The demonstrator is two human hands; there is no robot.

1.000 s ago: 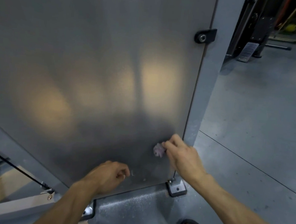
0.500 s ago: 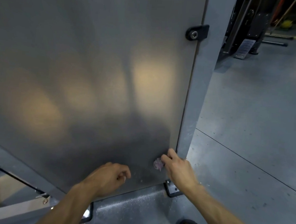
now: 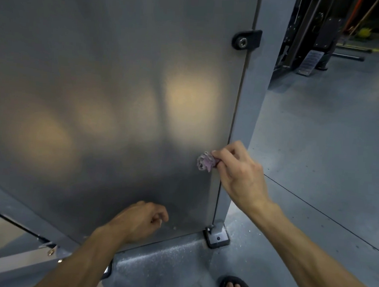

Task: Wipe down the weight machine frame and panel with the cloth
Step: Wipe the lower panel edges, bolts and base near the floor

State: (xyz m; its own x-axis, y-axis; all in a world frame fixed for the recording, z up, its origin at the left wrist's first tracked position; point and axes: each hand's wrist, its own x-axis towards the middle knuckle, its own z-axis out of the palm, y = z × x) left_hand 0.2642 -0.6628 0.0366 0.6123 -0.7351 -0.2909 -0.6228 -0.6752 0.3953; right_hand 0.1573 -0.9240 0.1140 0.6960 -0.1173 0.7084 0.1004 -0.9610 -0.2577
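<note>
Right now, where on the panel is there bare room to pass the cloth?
Bare: the panel left of the cloth, up to the black bracket. Crowded: the bottom edge by the left hand and the foot plate.

Right hand (image 3: 240, 171) raised, fingertips pinching wad of cloth (image 3: 205, 163); left hand (image 3: 138, 221) lower, fingers curled, holding nothing.

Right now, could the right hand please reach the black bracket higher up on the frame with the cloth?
Probably yes: the right hand holds the cloth against the panel's right edge, and nothing lies between it and the black bracket above.
</note>
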